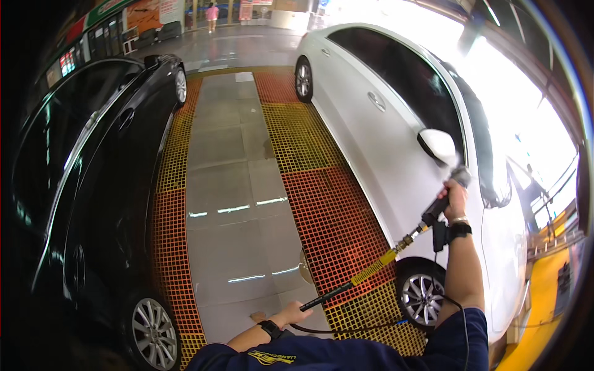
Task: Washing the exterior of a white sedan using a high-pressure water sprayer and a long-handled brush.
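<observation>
My right hand [456, 199] is closed around the dark grip of a pressure-washer spray gun [438, 204], held up beside the white car [371, 139]. The gun's front end is near the white wing mirror [437, 144], and a pale blur there looks like spray. From the gun's rear, metal couplings lead into a black hose [327, 297] with a yellow spring sleeve [374, 267]. Lower down, my left hand [296, 313] grips this hose, which bends behind it and loops rightward toward the car's wheel [421, 297].
To the left a black car [106, 185] stands parallel. Between the cars run grey floor tiles [227, 185], flanked by red and yellow floor grating [334, 208]. A person in pink [212, 16] is far off. Yellow equipment [538, 297] lies at right.
</observation>
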